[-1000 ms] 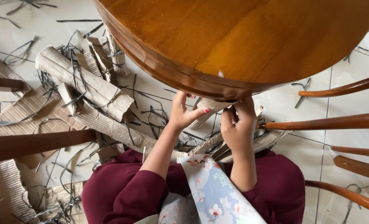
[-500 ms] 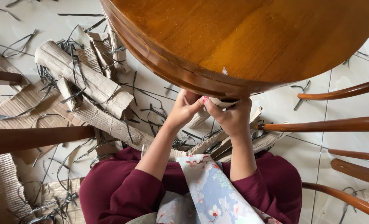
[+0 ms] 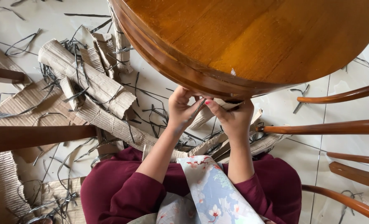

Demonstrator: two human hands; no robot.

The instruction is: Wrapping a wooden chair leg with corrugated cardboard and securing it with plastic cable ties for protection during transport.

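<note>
Since half a second ago, shifted only slightly: view nudged so the table sits a little lower and rightward, both hands still pressed together under its rim, a thin dark strip now crossing the left fingers.

Filling twelve to three o'clock, a round polished wooden table (image 3: 251, 37), its curved rim overhanging and hiding the fingertips of both hands. Below it, pale floor tiles (image 3: 284, 108), littered from eight to eleven o'clock with torn corrugated cardboard sheets and rolls (image 3: 89, 83) and tangled dark plastic strapping strips (image 3: 151, 112). At three to five o'clock, curved wooden chair rails (image 3: 333, 126), close beside the right wrist and crowding that side. At nine o'clock, a dark wooden bar (image 3: 35, 137) crossing the rubbish. At six o'clock, maroon sleeves (image 3: 122, 195) and a floral cloth (image 3: 217, 195).

At centre, just under the rim, a strip of cardboard wrapping (image 3: 228, 104) tucked against the table's underside. Right hand (image 3: 234, 118) curled closed, pinching that wrapping. Left hand (image 3: 180, 110) half curled, fingers touching the right hand's, seemingly gripping a thin dark strip (image 3: 195, 112); exact hold unclear.

Little free room: rim above, chair rails right, cardboard heap left; open tile only at two o'clock.
</note>
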